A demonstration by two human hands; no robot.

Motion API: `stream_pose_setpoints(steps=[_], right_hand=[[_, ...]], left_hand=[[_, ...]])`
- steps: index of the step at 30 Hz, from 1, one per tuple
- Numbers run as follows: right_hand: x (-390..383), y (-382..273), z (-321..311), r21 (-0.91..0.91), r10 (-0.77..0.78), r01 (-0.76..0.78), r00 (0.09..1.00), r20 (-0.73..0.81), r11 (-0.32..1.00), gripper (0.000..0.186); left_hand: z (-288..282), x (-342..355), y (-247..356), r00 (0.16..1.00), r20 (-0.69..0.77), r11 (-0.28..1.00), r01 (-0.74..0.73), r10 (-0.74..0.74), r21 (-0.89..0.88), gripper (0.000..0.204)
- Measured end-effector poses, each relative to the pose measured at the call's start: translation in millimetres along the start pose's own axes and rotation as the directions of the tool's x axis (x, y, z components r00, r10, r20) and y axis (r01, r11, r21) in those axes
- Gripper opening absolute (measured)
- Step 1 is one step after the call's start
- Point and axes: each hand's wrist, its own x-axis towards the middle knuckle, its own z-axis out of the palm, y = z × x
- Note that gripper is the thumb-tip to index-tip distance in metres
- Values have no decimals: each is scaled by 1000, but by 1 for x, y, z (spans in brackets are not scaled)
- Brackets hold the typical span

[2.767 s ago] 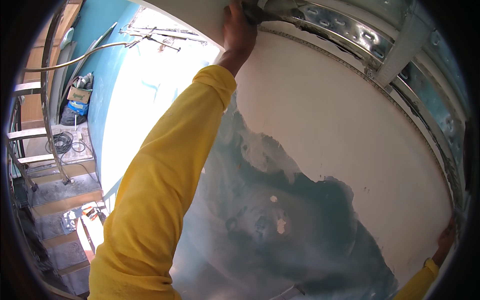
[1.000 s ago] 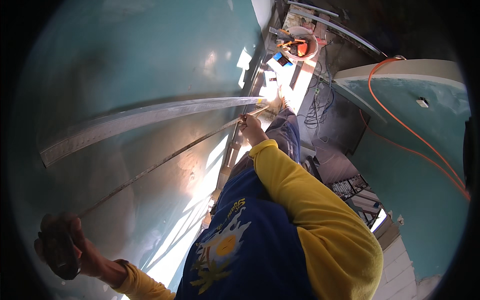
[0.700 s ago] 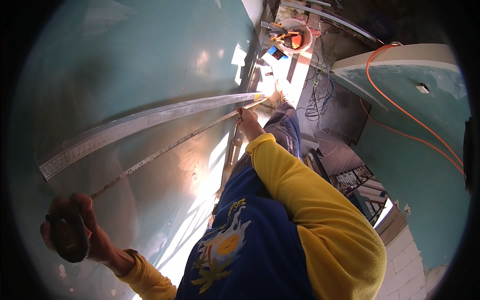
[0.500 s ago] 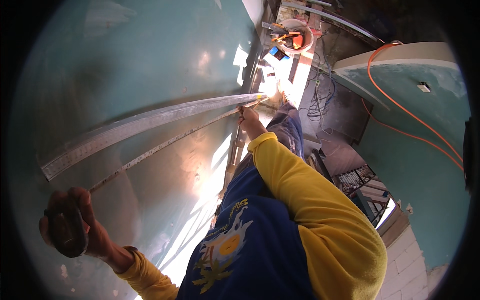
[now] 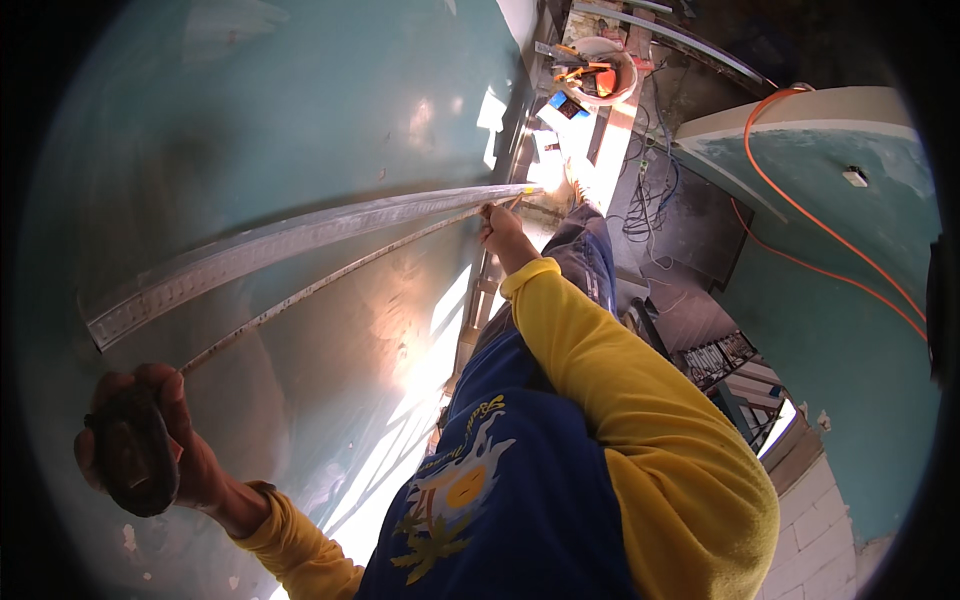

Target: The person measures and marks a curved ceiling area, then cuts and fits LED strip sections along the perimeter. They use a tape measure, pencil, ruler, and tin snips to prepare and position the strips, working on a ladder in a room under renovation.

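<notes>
At the lower left, my left hand is wrapped round the dark case of a tape measure. Its blade stretches out along the wall up to my right hand, whose closed fingers grip the blade near its far end. A thin, pencil-like stick seems to stick out past those fingers; bright glare blurs it. Just above the blade and roughly alongside it runs a long metal channel with holes at its near end and a yellow mark near its far end.
The teal wall fills the left side. Beyond my legs, a bucket of tools stands on planks. Tangled cables lie on the floor to the right. An orange hose hangs down the right wall.
The view has shifted slightly, so most things sit a little farther right. Both hands keep their grip on the tape measure; the channel appears in the same place along the wall.
</notes>
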Motion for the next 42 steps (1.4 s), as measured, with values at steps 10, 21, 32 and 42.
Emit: stream_pose_setpoints(steps=[10, 21, 32, 42], right_hand=[[-39, -4, -2, -484, -285, 175, 945, -162, 857, 26], [-245, -34, 67, -23, -583, 936, -198, 788, -350, 33], [-308, 3, 128, 40, -326, 827, -265, 908, -561, 81], [-302, 18, 130, 7, -405, 842, -267, 875, -540, 58]], left_hand=[[-10, -6, -20, 999, -31, 943, 27, -18, 331, 81], [3, -6, -33, 971, -185, 945, 195, -150, 261, 94], [9, -5, -27, 950, -189, 965, 228, -249, -128, 78], [2, -3, -24, 951, -201, 972, 227, -234, -55, 78]])
